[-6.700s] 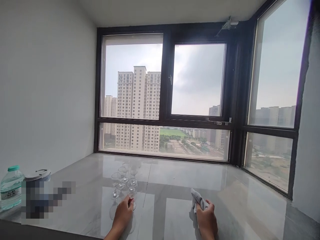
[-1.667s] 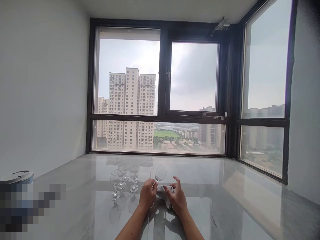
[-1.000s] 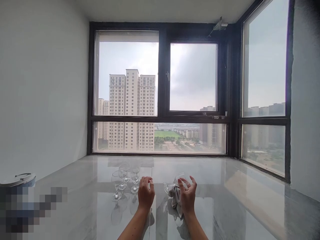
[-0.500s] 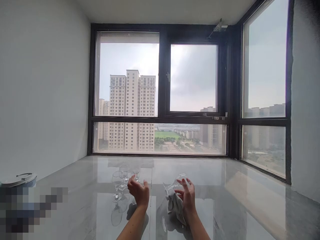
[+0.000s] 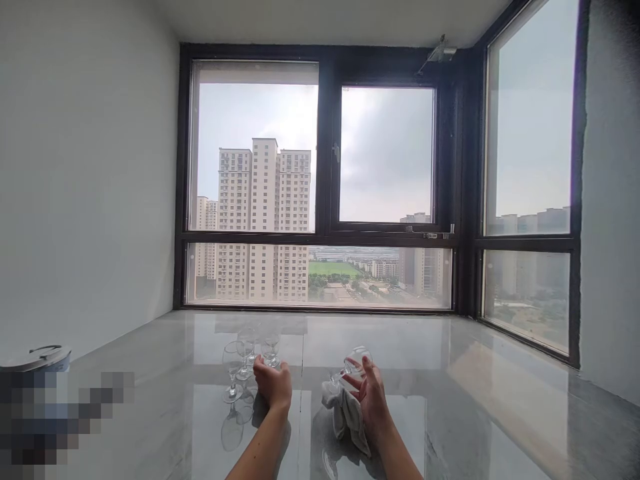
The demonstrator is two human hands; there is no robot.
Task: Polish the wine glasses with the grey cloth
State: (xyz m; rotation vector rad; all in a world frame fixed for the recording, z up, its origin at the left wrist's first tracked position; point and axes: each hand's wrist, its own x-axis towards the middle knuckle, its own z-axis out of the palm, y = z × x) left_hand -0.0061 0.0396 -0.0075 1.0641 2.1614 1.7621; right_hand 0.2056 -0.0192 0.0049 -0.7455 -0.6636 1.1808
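Observation:
My right hand (image 5: 373,400) is closed around a clear wine glass (image 5: 353,365) tilted on its side, with a grey cloth (image 5: 345,415) hanging under the palm. My left hand (image 5: 273,383) rests low on the glossy marble surface (image 5: 450,400), fingers curled loosely, holding nothing I can see. It lies right beside a group of three upright wine glasses (image 5: 246,357), close to the nearest one (image 5: 231,373).
A white lidded pot (image 5: 35,359) sits at the far left edge beside a blurred patch. Dark-framed windows (image 5: 330,200) close off the back and right of the surface. A white wall runs along the left.
My left hand let go of the glass's stem and dropped left toward the standing glasses. My right hand kept the glass and cloth, tipping the glass sideways.

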